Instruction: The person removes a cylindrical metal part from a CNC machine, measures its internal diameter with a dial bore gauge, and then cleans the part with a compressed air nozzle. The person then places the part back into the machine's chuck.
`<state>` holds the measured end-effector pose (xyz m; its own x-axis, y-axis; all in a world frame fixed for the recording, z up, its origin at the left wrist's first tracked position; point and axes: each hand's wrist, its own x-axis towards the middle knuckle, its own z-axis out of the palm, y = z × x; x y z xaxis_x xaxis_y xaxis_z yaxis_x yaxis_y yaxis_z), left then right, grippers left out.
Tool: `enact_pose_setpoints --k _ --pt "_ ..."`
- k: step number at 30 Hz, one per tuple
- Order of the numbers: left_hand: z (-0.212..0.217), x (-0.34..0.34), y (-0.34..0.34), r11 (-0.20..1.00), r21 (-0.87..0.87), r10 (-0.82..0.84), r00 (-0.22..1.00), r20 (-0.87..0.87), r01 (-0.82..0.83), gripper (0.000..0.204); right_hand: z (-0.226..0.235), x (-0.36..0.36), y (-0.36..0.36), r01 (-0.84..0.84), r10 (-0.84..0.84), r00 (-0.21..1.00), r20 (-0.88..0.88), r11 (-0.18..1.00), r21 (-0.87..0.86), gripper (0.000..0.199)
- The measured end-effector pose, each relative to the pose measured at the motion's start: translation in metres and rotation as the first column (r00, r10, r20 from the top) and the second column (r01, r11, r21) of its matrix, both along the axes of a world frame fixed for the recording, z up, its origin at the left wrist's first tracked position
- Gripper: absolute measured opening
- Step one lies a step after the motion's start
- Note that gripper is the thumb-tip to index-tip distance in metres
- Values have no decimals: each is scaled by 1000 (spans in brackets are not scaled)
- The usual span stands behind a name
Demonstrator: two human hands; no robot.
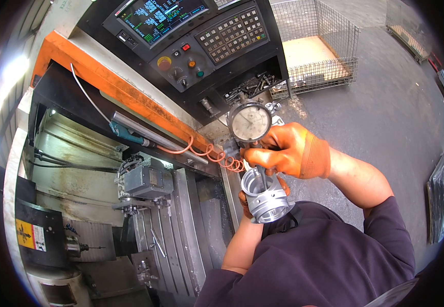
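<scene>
A workshop with a smooth grey floor (380, 112) surrounds a silver, hollow cylindrical metal part (269, 200) with ringed ends. Far to the left of the metal part, inside an open machine, a dark spindle with a thin bit (86, 248) points sideways. Nearer, yet well apart from the metal part on the left, hangs a grey, box-shaped metal machine head (148, 180). Up and left of the metal part, a teal air gun (125, 133) rests beside a long silver bar (155, 137), its coiled orange hose (196, 151) running down toward the part. Higher on that side stands a black control panel (209, 53) with a lit screen and rows of keys.

The left hand (244, 202), in an orange glove, cups the metal part from behind and below; glove shows on both sides of it, so the part sits within the grip, its upper opening clear. Directly above the metal part, a round, black-rimmed dial gauge (250, 122) shows its pale face, and its dark rod (263, 179) reaches into that opening. Above and right of the part, the orange-gloved right hand (289, 150) is closed around the gauge below its dial. Farther up and right of the metal part stands a grey wire-mesh cage (337, 38).
</scene>
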<state>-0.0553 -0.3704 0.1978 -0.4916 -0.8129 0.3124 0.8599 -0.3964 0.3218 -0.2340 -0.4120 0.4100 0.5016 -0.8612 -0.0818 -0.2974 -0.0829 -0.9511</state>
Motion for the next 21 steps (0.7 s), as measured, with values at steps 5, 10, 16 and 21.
enact_pose_setpoints --k 5,10,16,21 --pt "-4 -2 -3 999 -16 35 999 -39 -36 95 -3 -2 -1 -39 39 999 -2 998 -45 17" --pt "-3 -3 -1 999 25 32 998 -51 -31 93 -9 -4 -3 -49 49 999 -3 994 -98 18" --pt "-4 -2 -2 999 35 33 999 -17 -33 95 -6 -3 -4 -30 30 1000 -8 995 -95 18" --pt "-5 4 -7 999 -42 -22 997 69 25 94 -10 -5 -6 -42 41 999 -11 993 -109 17"
